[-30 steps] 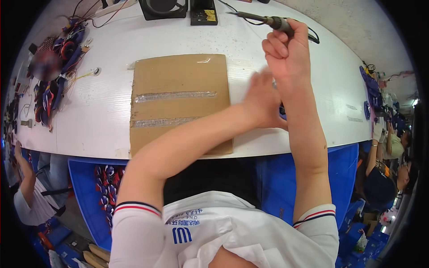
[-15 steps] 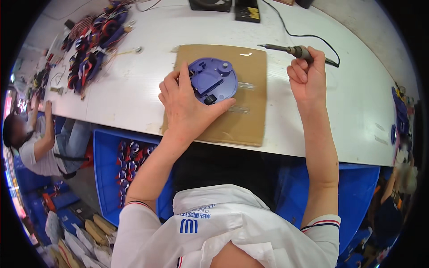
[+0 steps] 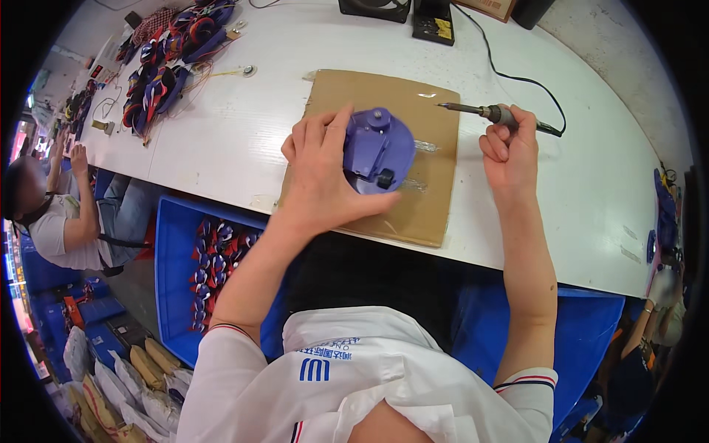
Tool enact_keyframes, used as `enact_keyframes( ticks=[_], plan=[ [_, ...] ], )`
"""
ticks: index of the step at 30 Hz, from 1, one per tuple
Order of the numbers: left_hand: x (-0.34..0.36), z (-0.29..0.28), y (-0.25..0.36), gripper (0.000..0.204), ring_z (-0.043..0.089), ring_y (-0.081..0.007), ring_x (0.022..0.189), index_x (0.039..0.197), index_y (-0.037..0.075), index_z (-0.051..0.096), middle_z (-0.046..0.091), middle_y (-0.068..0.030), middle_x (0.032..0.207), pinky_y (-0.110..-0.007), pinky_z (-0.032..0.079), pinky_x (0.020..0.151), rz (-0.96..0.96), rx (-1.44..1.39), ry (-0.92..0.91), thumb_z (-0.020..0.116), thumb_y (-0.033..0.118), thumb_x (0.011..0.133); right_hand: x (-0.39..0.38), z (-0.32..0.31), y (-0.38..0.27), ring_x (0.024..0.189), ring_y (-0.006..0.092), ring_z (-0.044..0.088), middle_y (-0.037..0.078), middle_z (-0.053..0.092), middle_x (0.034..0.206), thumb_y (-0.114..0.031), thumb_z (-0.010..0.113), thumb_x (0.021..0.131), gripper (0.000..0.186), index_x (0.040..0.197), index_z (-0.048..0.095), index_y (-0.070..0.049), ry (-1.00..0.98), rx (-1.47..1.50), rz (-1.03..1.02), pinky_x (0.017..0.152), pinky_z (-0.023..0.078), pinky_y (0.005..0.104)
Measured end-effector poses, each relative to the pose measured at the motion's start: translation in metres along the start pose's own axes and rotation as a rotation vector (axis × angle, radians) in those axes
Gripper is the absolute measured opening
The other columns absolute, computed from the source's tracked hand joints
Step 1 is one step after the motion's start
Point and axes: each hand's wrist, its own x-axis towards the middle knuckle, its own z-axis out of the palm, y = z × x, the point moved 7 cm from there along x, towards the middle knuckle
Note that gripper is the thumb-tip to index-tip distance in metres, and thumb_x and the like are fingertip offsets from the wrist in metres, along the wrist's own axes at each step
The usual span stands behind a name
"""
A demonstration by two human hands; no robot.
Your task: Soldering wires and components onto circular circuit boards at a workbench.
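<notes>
A round purple plastic housing [image 3: 380,151] with a raised knob, a raised middle block and a small black part is over a brown cardboard sheet [image 3: 421,221]. My left hand [image 3: 321,170] grips it from the left, fingers along its far left edge and thumb stretched along its near edge. The housing is slightly blurred and looks tilted. Off the cardboard's right side, my right hand [image 3: 512,151] is closed round the handle of a soldering iron [image 3: 496,114]. Its tip points left, above the sheet's far right part and apart from the housing.
Bundles of purple, red and white parts with wires [image 3: 159,92] lie far left. A soldering stand [image 3: 433,23] and black fan [image 3: 375,6] stand at the back; the iron's cord [image 3: 491,63] runs there. Blue bins [image 3: 173,295] sit below the table edge. A co-worker [image 3: 63,225] sits left.
The housing has turned and tilted in my left hand. My right hand has brought the soldering iron slightly nearer to me, its tip now over the cardboard. The whole view has shifted a little.
</notes>
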Motion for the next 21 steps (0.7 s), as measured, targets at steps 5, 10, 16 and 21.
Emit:
enact_keyframes(
  ticks=[5,10,16,21],
  plan=[
    [-0.012,0.014,0.004,0.109,0.034,-0.0332,0.108,0.13,0.0,0.039,0.038,-0.0172,0.116,-0.046,0.026,0.092,-0.274,0.17,0.0,0.082,0.054,0.045,0.015,-0.009,0.02,0.039,0.0045,0.025,-0.002,0.044,0.055,-0.018,0.056,0.086,0.013,0.086,0.058,-0.005,-0.008,0.037,0.085,0.037,0.019,0.0192],
    [-0.051,-0.067,-0.05,0.029,0.055,-0.0209,0.085,0.091,0.008,0.07,0.064,-0.0059,0.084,-0.035,0.032,0.09,-0.094,-0.065,0.502,0.076,0.025,0.068,0.044,-0.037,0.017,0.038,0.0042,0.024,-0.004,0.039,0.052,-0.015,0.054,0.087,0.015,0.085,0.057,0.0,-0.151,0.057,0.114,0.039,0.02,0.0191],
    [-0.273,-0.154,-0.235,0.032,0.063,-0.0214,0.07,0.074,0.001,0.071,0.069,-0.0071,0.076,-0.027,0.045,0.077,-1.135,-0.143,0.596,0.063,0.031,0.083,0.075,-0.055,0.009,0.04,0.0039,0.025,-0.002,0.037,0.056,-0.011,0.049,0.091,0.017,0.089,0.051,0.006,-0.281,0.029,0.221,0.04,0.021,0.0186],
    [-0.48,-0.162,-0.244,0.041,0.062,-0.0301,0.069,0.086,0.003,0.071,0.069,-0.0112,0.083,-0.034,0.05,0.067,-1.426,0.53,-0.059,0.073,0.04,0.067,0.068,-0.047,0.001,0.041,0.0033,0.023,-0.001,0.037,0.06,-0.007,0.045,0.092,0.011,0.091,0.046,0.004,-0.103,-0.1,0.108,0.041,0.021,0.0169]
  ],
)
